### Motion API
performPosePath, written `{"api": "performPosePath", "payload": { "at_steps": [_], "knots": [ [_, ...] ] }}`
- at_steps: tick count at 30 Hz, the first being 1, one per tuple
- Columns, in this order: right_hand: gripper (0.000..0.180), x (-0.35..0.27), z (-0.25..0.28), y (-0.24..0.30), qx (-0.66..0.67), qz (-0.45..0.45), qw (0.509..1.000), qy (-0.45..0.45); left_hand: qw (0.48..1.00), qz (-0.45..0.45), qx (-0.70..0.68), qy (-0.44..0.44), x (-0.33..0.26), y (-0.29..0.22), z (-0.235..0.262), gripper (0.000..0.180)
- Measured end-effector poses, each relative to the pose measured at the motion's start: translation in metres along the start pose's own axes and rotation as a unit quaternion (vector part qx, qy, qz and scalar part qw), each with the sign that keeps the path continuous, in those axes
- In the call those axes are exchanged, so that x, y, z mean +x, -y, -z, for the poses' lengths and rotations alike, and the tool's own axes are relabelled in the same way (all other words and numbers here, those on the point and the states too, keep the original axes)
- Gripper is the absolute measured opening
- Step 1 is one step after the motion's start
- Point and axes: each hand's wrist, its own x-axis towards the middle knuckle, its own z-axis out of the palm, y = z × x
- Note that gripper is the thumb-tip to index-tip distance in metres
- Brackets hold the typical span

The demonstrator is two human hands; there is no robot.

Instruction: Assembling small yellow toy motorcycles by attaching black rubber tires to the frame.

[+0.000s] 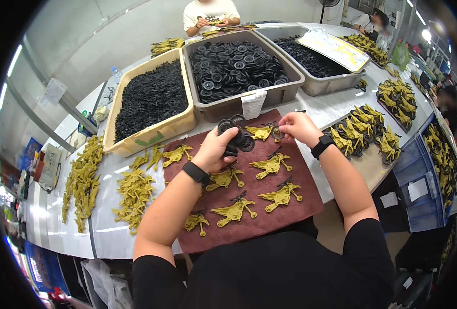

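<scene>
Several small black toy wheels (227, 125) are bunched in my left hand (214, 148), its fingers closed round them over the far part of a dark red mat (303, 198). My right hand (300, 127) pinches one black wheel (277, 134) at the end of a yellow toy motorbike body (260, 132); whether the wheel is seated there I cannot tell. More yellow bodies with black handlebars, such as one motorbike body (271, 165) and another nearer me (281, 196), lie spaced out on the mat. My left arm covers part of some of them.
Beyond the mat stand a cream bin (192, 110) of small black parts, a grey bin (295, 87) of wheels and another bin (336, 82) partly under a board (334, 49). Yellow bodies (136, 193) lie left; wheeled bikes (362, 131) lie right. A person (210, 15) sits opposite.
</scene>
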Motion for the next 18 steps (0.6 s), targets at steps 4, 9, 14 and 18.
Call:
{"api": "performPosePath", "payload": {
  "at_steps": [4, 9, 14, 18],
  "knots": [
    [0.010, 0.000, -0.004, -0.017, 0.004, -0.058, 0.998, 0.009, 0.999, -0.009, 0.036, -0.021, -0.005, -0.008, 0.001, 0.012],
    [0.010, -0.001, -0.010, -0.023, -0.028, -0.082, 0.996, 0.006, 0.998, -0.022, 0.050, -0.009, -0.005, -0.005, 0.009, 0.014],
    [0.014, -0.007, -0.015, -0.014, -0.176, 0.042, 0.981, -0.068, 0.998, -0.019, 0.052, 0.001, -0.004, 0.002, 0.010, 0.016],
    [0.022, -0.012, -0.036, 0.021, -0.034, 0.096, 0.994, -0.025, 0.998, -0.025, 0.060, 0.005, -0.004, 0.005, 0.005, 0.017]
  ]
}}
